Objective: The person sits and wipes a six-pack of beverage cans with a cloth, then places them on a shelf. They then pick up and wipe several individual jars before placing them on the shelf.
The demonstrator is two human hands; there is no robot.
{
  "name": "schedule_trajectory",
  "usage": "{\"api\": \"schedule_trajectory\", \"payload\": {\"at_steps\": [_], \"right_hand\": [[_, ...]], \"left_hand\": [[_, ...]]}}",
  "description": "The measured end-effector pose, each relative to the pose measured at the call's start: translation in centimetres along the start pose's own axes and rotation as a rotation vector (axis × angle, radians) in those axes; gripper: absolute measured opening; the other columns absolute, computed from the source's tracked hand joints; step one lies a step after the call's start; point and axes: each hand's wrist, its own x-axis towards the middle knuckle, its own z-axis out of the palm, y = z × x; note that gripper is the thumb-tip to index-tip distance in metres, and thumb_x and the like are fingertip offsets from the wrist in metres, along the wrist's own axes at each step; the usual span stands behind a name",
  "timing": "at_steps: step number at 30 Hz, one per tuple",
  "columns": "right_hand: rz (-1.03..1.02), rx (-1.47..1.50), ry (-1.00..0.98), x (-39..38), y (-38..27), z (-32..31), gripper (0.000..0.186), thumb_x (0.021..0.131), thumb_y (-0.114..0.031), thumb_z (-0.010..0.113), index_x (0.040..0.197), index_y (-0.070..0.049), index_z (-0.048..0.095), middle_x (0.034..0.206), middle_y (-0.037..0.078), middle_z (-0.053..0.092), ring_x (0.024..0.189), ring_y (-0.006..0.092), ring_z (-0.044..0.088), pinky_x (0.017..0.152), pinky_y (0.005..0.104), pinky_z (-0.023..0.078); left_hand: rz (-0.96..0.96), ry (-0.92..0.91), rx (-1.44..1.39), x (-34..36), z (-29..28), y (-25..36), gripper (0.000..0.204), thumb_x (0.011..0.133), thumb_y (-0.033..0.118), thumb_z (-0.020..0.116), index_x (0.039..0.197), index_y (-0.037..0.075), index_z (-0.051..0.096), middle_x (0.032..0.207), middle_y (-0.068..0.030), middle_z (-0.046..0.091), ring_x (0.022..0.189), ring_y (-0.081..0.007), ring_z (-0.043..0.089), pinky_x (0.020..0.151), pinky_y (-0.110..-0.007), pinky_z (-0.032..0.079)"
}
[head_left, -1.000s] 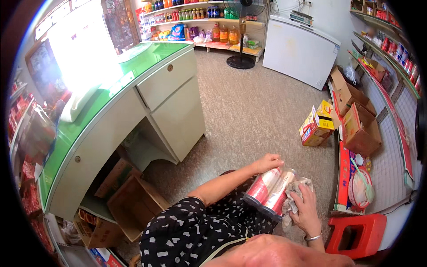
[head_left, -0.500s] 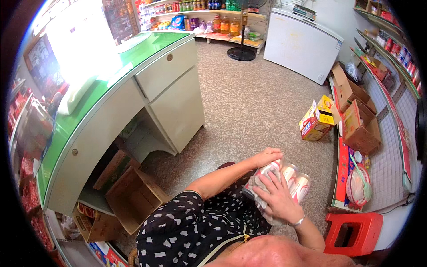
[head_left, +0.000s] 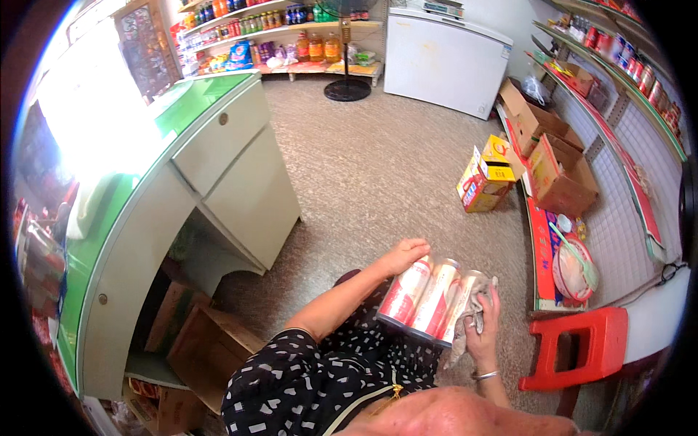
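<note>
In front of my body I hold a pack of tall red-and-cream cans [head_left: 436, 299], tilted, with three of them facing me side by side. My left hand [head_left: 407, 256] is closed over the pack's upper left corner. On the opposite side, a crumpled greyish patterned cloth [head_left: 472, 309] is pressed to the end can by my right hand [head_left: 483, 330], its fingers curled round the cloth. A bracelet circles the right wrist. The palm of my left hand and the pack's back are hidden.
A green-topped counter [head_left: 200, 91] curves along the left, with open cardboard boxes [head_left: 211, 356] beneath. A yellow box [head_left: 488, 178] stands on the floor before the right-hand shelves [head_left: 538, 291]. Near my right arm is a red stool [head_left: 574, 349]. A white chest freezer [head_left: 445, 62] and fan stand [head_left: 347, 89] are farther back.
The right hand and cloth have shifted from the pack's near face to its right side, uncovering the cans' fronts. The pack has turned, and the whole view has swung somewhat to the right.
</note>
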Motion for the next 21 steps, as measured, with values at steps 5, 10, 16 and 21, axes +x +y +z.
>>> {"api": "schedule_trajectory", "payload": {"at_steps": [5, 10, 16, 21], "right_hand": [[0.414, 0.633, 0.387, -3.6, 0.0, 3.4, 0.052, 0.089, -0.017, 0.050, 0.136, 0.002, 0.039, 0.136, 0.014, 0.043, 0.124, 0.0249, 0.043, 0.106, 0.0393, 0.034], [0.255, 0.366, 0.364, -3.1, 1.0, 2.7, 0.048, 0.090, -0.023, 0.055, 0.135, -0.006, 0.047, 0.139, 0.017, 0.044, 0.130, 0.0298, 0.041, 0.108, 0.0414, 0.032], [-0.307, -0.189, -0.202, 0.3, -2.6, -0.2, 0.049, 0.077, -0.018, 0.067, 0.125, -0.013, 0.056, 0.141, 0.016, 0.043, 0.137, 0.0346, 0.033, 0.111, 0.0518, 0.024], [-0.611, -0.211, -0.495, 4.2, -5.4, 2.2, 0.051, 0.070, -0.021, 0.069, 0.119, -0.013, 0.057, 0.135, 0.014, 0.045, 0.134, 0.0327, 0.035, 0.109, 0.0570, 0.024]], "left_hand": [[-0.056, -0.023, -0.077, -0.6, 0.5, 1.3, 0.022, 0.095, 0.023, 0.052, 0.090, 0.005, 0.063, 0.079, 0.0014, 0.058, 0.074, -0.0078, 0.053, 0.067, -0.025, 0.045], [-0.080, -0.017, -0.123, -0.5, 0.1, 0.8, 0.022, 0.094, 0.020, 0.052, 0.094, 0.002, 0.065, 0.083, -0.0008, 0.063, 0.077, -0.0092, 0.057, 0.071, -0.025, 0.047], [-0.087, -0.044, -0.124, -0.7, 0.6, 2.6, 0.030, 0.093, 0.019, 0.047, 0.103, -0.003, 0.065, 0.094, -0.0096, 0.067, 0.082, -0.0145, 0.063, 0.075, -0.027, 0.051], [-0.077, -0.071, -0.179, -0.6, 0.4, 2.2, 0.030, 0.094, 0.020, 0.047, 0.101, -0.004, 0.065, 0.094, -0.0106, 0.067, 0.081, -0.0144, 0.063, 0.074, -0.028, 0.051]]}}
